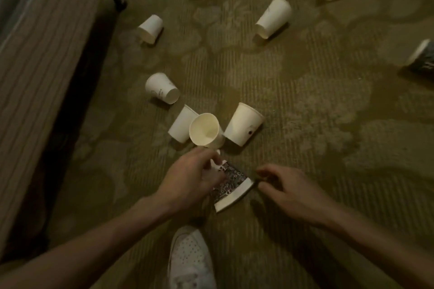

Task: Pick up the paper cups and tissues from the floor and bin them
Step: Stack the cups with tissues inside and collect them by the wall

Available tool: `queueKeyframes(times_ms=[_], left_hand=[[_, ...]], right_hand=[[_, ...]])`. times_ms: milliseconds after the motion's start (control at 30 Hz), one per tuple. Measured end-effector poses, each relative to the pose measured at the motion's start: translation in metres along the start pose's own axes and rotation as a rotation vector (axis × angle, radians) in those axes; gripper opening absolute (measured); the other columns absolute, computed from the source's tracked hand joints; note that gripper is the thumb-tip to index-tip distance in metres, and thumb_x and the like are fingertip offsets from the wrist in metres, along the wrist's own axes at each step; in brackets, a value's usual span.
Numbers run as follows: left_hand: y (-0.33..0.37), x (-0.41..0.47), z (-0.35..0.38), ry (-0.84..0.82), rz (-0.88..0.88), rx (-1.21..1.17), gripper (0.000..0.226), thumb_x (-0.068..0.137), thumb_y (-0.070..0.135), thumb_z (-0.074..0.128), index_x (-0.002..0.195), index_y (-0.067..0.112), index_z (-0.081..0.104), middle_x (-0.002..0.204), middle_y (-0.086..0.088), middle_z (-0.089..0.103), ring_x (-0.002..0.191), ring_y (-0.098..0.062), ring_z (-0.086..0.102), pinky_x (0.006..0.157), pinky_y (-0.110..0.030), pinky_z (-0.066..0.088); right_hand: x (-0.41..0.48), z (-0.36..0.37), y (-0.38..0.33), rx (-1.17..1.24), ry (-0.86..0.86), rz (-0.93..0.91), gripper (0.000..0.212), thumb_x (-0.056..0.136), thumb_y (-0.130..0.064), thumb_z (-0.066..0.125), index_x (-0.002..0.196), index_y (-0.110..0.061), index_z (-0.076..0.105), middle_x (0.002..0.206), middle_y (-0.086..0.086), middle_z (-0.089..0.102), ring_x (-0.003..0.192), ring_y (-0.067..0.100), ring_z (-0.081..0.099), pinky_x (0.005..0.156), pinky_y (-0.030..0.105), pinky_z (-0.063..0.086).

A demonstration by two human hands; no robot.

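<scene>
A: Entry one, the hands?
B: Left hand point(195, 176), fingers curled round the base end of the patterned cup point(234, 183); something small and white shows under those fingers, kind not legible; right hand point(291, 189), thumb and forefinger parted, holding nothing, tips just beside the cup's white rim; contact cannot be told.
A: The cup's position?
B: Tilted on its side, rim toward the right hand, low at the carpet point(328, 138); resting or lifted, cannot tell; a white shoe point(190, 258) just behind it.
A: Other stock?
B: Three white cups point(205, 130) close-packed just beyond the left hand; a single cup point(162, 88) near them, leftward; further white cups point(273, 17) scattered well beyond, all on their sides; a dark cup point(422, 58) cut by the right edge.
A: Edges, room?
B: Striped furniture point(35, 54) runs down the left, dark gap beneath; a broad stretch of carpet lies to the right of the right hand.
</scene>
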State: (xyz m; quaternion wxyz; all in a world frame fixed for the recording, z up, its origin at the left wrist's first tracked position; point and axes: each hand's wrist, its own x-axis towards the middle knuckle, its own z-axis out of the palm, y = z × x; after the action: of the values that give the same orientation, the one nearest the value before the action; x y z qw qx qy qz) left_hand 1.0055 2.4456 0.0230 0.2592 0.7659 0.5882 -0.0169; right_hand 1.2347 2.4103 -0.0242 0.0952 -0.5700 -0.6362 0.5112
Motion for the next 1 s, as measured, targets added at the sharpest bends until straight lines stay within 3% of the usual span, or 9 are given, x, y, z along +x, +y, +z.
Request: queueKeyframes(times_ms=[100,200,367,500,600,700,800,867,1000], left_hand=[[-0.026,0.004,0.006,0.143,0.049,0.077,0.037,0.081,0.046,0.074,0.113,0.031,0.063,0.110,0.009,0.049,0.100,-0.009,0.043,0.080,-0.027,0.044],[-0.045,0.006,0.012,0.225,0.094,0.129,0.049,0.074,0.048,0.079,0.116,0.030,0.061,0.108,0.005,0.047,0.100,-0.013,0.039,0.079,-0.032,0.044],[-0.070,0.008,0.012,0.315,0.018,-0.045,0.066,0.072,0.033,0.086,0.128,0.022,0.054,0.111,0.004,0.049,0.100,-0.009,0.045,0.079,-0.026,0.044],[-0.088,0.007,0.003,0.281,-0.122,-0.139,0.063,0.076,0.038,0.082,0.131,0.022,0.056,0.120,0.005,0.050,0.105,-0.007,0.048,0.086,-0.024,0.044],[-0.094,0.004,0.002,0.254,-0.217,-0.142,0.059,0.076,0.042,0.081,0.127,0.024,0.059,0.118,0.006,0.038,0.105,-0.006,0.041,0.086,-0.019,0.038],[-0.098,0.000,0.009,0.299,-0.272,-0.151,0.059,0.073,0.041,0.084,0.124,0.025,0.060,0.125,0.005,0.027,0.114,-0.009,0.032,0.099,-0.027,0.036],[-0.098,-0.003,0.017,0.280,-0.307,-0.105,0.056,0.074,0.044,0.082,0.122,0.030,0.058,0.144,0.000,0.023,0.132,-0.019,0.025,0.104,-0.032,0.026],[-0.099,-0.002,0.019,0.249,-0.307,-0.147,0.053,0.078,0.042,0.079,0.123,0.030,0.056,0.145,-0.001,0.030,0.130,-0.017,0.032,0.105,-0.035,0.033],[-0.099,-0.002,0.007,0.231,-0.311,-0.392,0.036,0.085,0.038,0.072,0.117,0.030,0.057,0.120,0.007,0.054,0.105,-0.012,0.057,0.079,-0.035,0.055]], right_hand=[[0.015,0.012,-0.009,-0.003,0.010,0.050,0.049,0.097,-0.039,0.055,0.144,-0.031,0.042,0.142,-0.008,0.051,0.124,0.008,0.050,0.104,0.031,0.046],[0.024,0.022,-0.020,-0.013,-0.004,0.071,0.058,0.095,-0.043,0.057,0.148,-0.032,0.035,0.145,-0.008,0.046,0.127,0.009,0.048,0.105,0.031,0.045],[0.034,0.034,-0.026,-0.108,0.007,0.080,0.066,0.090,-0.051,0.060,0.147,-0.032,0.033,0.145,-0.008,0.045,0.129,0.008,0.043,0.106,0.033,0.042],[0.046,0.042,-0.035,-0.140,0.043,0.096,0.070,0.085,-0.054,0.066,0.145,-0.031,0.037,0.142,-0.008,0.045,0.126,0.009,0.043,0.105,0.033,0.043],[0.050,0.048,-0.040,-0.158,0.013,0.106,0.073,0.084,-0.051,0.069,0.146,-0.030,0.036,0.143,-0.008,0.046,0.127,0.010,0.044,0.103,0.030,0.040],[0.049,0.049,-0.038,-0.145,-0.005,0.121,0.070,0.085,-0.043,0.071,0.146,-0.028,0.038,0.141,-0.005,0.051,0.124,0.012,0.050,0.100,0.030,0.044],[0.046,0.044,-0.033,-0.084,-0.015,0.187,0.068,0.086,-0.041,0.072,0.144,-0.026,0.042,0.136,-0.005,0.055,0.113,0.009,0.054,0.096,0.030,0.047],[0.043,0.039,-0.027,-0.034,-0.025,0.252,0.067,0.086,-0.039,0.072,0.144,-0.023,0.043,0.132,-0.004,0.057,0.105,0.007,0.053,0.091,0.027,0.048],[0.034,0.030,-0.013,0.193,0.016,0.358,0.049,0.086,-0.025,0.073,0.130,-0.021,0.053,0.111,-0.005,0.065,0.096,0.010,0.063,0.084,0.031,0.054]])
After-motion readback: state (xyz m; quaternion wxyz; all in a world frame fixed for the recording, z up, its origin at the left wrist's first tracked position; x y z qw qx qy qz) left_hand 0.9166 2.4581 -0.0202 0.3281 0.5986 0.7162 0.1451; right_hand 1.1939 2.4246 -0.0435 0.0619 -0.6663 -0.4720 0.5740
